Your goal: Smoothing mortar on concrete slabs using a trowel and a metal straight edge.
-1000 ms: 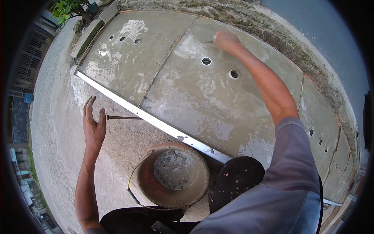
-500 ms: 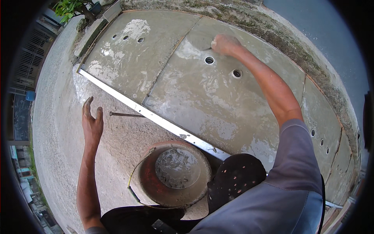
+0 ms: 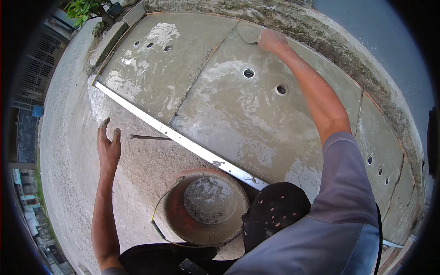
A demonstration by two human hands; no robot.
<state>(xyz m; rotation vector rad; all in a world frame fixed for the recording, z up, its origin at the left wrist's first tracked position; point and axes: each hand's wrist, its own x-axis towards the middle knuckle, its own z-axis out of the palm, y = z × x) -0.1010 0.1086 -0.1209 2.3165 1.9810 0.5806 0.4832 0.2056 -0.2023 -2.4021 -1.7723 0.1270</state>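
My right hand [image 3: 273, 41] is closed around a trowel, its handle hidden in my fist. The trowel's grey, wet blade [image 3: 248, 33] lies on the wet concrete slab [image 3: 275, 119], near its far edge and beside the seam. Two round holes with pale pipe rims, one hole [image 3: 249, 73] and another hole [image 3: 281, 89], sit in the slab nearer to me. My left hand [image 3: 109, 145] hangs over the rough ground, fingers apart, holding nothing. Close to it lies a metal rod [image 3: 149, 137], its other end by the silvery straight bar [image 3: 192, 145] along the slab's near edge.
A bucket [image 3: 172, 211] with grey wet mix inside stands near my knee [image 3: 279, 208]. The adjoining left slab [image 3: 142, 91] has several small holes. A mossy strip [image 3: 321, 43] runs along the far side, with a potted plant [image 3: 80, 10] at the upper left.
My right hand has slid the trowel farther away and slightly right, up to near the slab's far edge. My left hand stays nearly in place, still open.
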